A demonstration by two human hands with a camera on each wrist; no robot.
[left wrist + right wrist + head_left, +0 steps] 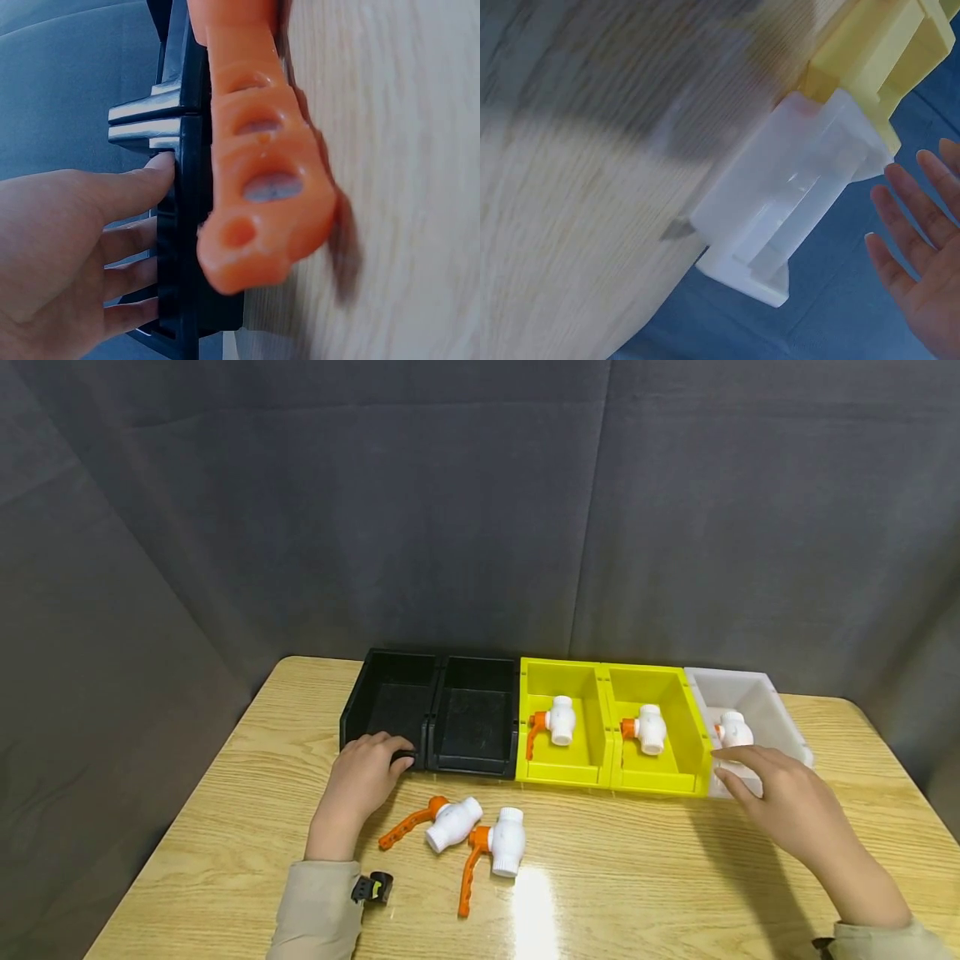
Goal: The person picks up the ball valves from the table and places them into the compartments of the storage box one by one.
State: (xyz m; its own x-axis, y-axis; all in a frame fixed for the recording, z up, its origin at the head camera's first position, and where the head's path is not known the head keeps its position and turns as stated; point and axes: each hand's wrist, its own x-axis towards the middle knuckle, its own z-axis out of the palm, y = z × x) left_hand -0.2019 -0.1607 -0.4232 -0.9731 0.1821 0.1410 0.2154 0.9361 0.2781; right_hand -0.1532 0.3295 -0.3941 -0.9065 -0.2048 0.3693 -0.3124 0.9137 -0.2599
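Head view takes in a pale wood-grain table (240, 860) with rounded back corners, grey cloth (420, 527) hanging beyond its back, left and right edges. A glare patch (534, 914) shines on the near part. Along the back edge stand, left to right, a left black bin (397, 706), right black bin (474, 718), left yellow bin (562, 772), right yellow bin (660, 782) and white bin (731, 689); the last three each hold an orange-handled valve. Left hand (365, 777) grips the left black bin's front lip between thumb and fingers, fingertips partly hidden. Right hand (791, 797), fingers parted and grasping nothing, hovers above the white bin's front, towards the back right corner. Two loose valves (507, 842) lie before the black bins.
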